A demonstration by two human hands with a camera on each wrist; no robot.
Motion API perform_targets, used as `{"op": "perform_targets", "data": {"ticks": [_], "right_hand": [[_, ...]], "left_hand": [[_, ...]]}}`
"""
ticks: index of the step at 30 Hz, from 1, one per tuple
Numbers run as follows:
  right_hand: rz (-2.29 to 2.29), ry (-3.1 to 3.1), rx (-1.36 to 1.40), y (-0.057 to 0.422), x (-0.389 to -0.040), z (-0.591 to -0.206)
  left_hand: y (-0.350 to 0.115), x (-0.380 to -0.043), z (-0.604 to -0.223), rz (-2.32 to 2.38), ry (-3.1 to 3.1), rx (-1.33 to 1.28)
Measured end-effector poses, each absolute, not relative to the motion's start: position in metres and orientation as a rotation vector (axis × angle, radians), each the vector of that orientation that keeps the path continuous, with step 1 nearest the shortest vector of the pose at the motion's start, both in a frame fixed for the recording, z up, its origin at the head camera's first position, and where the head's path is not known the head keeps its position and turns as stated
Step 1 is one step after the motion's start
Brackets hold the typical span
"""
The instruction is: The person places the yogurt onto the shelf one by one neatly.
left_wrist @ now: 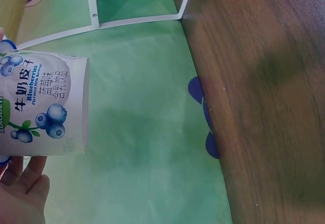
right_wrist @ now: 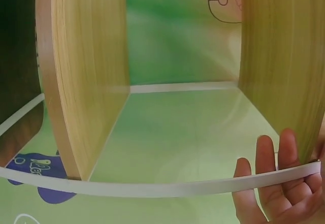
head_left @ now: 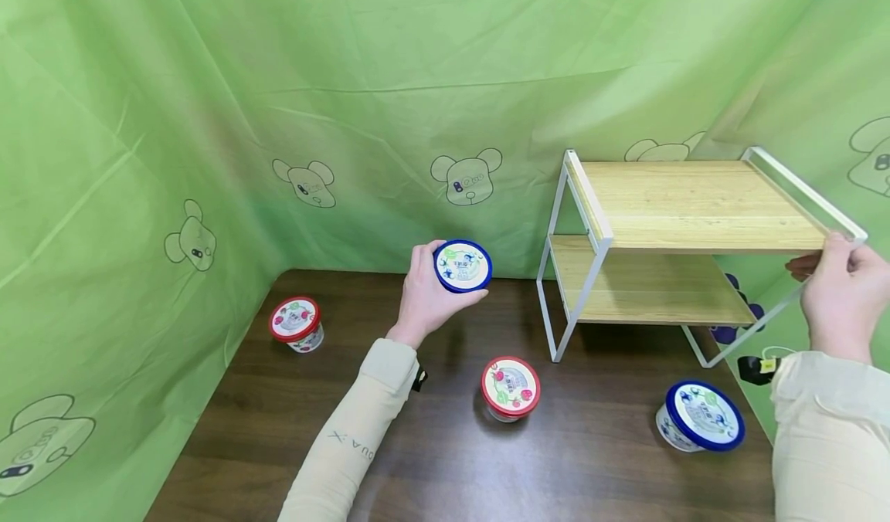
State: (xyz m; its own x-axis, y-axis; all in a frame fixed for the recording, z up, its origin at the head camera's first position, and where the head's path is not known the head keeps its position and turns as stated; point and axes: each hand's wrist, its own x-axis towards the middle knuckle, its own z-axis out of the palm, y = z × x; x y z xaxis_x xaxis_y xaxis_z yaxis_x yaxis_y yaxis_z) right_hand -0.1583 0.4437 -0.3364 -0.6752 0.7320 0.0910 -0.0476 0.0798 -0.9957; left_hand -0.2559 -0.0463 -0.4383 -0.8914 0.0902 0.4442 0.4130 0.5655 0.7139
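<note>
My left hand (head_left: 433, 294) grips a blue-lidded blueberry milk cup (head_left: 463, 266) by its rim, lid facing up, left of the shelf. In the left wrist view, blueberries and dark lettering show on the white side of the cup (left_wrist: 45, 104), which is held up off the table. At the front right top corner of the two-tier shelf (head_left: 695, 205), my right hand (head_left: 844, 290) holds the white metal frame. In the right wrist view, several fingers (right_wrist: 266, 158) of it reach behind the white frame bar beside a wooden board.
A red-lidded cup (head_left: 511, 387) stands mid-table, another red-lidded cup (head_left: 295, 323) at the far left. Near the right edge is a second blue-lidded cup (head_left: 702, 416). Green cloth (head_left: 389, 120) with bear prints hangs behind and beside the brown table (head_left: 431, 445).
</note>
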Motion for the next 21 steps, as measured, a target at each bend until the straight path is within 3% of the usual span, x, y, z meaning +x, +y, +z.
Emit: {"op": "perform_targets", "data": {"ticks": [21], "right_hand": [[1.574,-1.826,-0.670,0.4496,-0.1619,-0.3399]], "left_hand": [[-0.0387,-0.2496,-0.4332,-1.298,-2.430,-0.448]]}}
